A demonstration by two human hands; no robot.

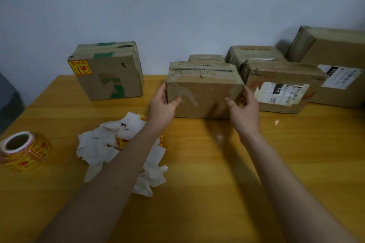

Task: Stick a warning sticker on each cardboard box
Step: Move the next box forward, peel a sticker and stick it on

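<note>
A worn cardboard box (pixel 203 92) with torn tape on top stands on the yellow table, mid-view. My left hand (pixel 163 104) grips its left end, thumb on the front face. My right hand (pixel 244 106) is at its right end, fingers curled around the corner. At the back left stands another cardboard box (pixel 110 77) with green tape scraps and a yellow-red warning sticker (pixel 80 68) on its upper left corner. A roll of yellow-red warning stickers (pixel 25 151) lies at the table's left edge.
A heap of white backing paper (pixel 110 144) with a few stickers lies under my left forearm. Several more cardboard boxes (pixel 280 85) with shipping labels crowd the back right against the wall. The wooden table (pixel 217 183) stretches toward me.
</note>
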